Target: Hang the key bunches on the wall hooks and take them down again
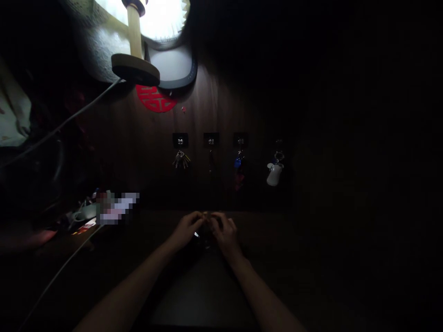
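My left hand (188,227) and my right hand (224,231) meet low in the middle of the view, close to the dark wooden panel. The fingers of both are bent and pressed together at a small, dull yellowish-brown thing (206,215). It is too dark and too small to name. Just below the fingers, a shiny bit (197,234) glints beside my left hand. Beneath my hands and forearms lies a greyish flat surface (194,295), dimly lit.
Key bunches (180,159) and a white fob (274,175) hang from hooks on the panel. A lit lamp (134,50) stands upper left above a red round paper cutout (157,99). White cords (65,260) and small clutter (88,211) lie left. Darkness hides the right side.
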Tool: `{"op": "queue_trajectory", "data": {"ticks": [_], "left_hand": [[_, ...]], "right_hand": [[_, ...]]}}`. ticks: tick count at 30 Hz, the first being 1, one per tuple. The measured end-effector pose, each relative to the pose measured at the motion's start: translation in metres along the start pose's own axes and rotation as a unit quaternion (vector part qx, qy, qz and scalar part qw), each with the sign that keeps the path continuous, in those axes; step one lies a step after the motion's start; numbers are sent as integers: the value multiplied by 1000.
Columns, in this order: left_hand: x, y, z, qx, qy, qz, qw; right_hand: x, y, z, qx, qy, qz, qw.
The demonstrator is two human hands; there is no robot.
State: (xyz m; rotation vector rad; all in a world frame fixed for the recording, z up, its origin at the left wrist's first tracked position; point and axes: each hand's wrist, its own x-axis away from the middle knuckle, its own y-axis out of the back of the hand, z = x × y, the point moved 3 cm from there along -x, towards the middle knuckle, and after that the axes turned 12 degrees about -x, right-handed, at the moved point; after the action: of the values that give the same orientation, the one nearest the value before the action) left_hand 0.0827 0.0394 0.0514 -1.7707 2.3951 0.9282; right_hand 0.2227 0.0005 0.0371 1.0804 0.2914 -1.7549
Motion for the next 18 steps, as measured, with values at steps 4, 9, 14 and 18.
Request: {"op": "queue_trajectory", "data": {"ticks": [4,9,14,18], "left_hand": [[-33,14,-12,75,42,-67,994],[-70,32,-43,56,20,-94,994],[-103,41,-71,84,-4,-128,988],[-127,43,-91,103,-10,-127,987]], "right_hand": [[-1,2,-14,12,-54,-42,998],[-2,0,-21,30,-36,-22,999],[-2,3,-27,49,-37,-30,998],[0,3,-30,63,-44,-29,997]]}}
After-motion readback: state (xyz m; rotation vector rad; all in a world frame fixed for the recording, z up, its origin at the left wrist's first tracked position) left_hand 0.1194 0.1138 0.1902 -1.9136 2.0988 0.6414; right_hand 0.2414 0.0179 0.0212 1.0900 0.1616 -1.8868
